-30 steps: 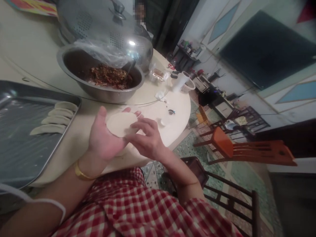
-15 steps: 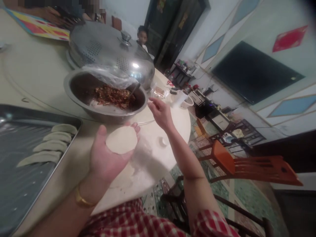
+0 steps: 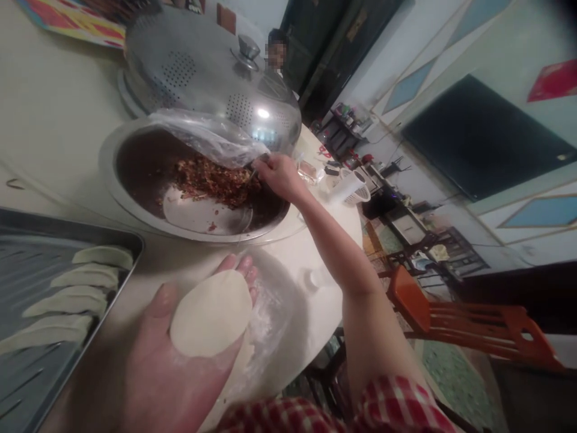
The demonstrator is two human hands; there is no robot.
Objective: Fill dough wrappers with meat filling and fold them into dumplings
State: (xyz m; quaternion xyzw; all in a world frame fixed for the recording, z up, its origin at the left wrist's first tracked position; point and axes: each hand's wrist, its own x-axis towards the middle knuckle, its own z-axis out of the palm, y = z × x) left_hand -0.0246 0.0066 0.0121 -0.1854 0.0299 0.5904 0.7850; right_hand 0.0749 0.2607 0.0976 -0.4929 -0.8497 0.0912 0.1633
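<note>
My left hand [image 3: 171, 373] lies palm up near the table's front edge, and a round dough wrapper [image 3: 211, 313] rests flat on its fingers. My right hand [image 3: 279, 175] reaches into the steel bowl [image 3: 135, 201], its fingers closed round a utensil handle [image 3: 256, 163] at the bowl's right rim. Chopped brown filling [image 3: 216, 180] lies heaped in the right half of the bowl. Clear plastic film [image 3: 211, 139] hangs over the bowl's far rim.
A steel tray [image 3: 27, 373] at the left holds several folded dumplings [image 3: 85, 278]. A perforated metal dome lid [image 3: 202, 78] stands behind the bowl. Flour dusts the round table [image 3: 293, 300]. Orange wooden chairs [image 3: 469, 328] stand to the right, and a person is in the far doorway.
My right hand left the wrapper, reached across to the bowl and closed on the utensil handle. The left hand with the wrapper sank lower in view as the camera moved closer.
</note>
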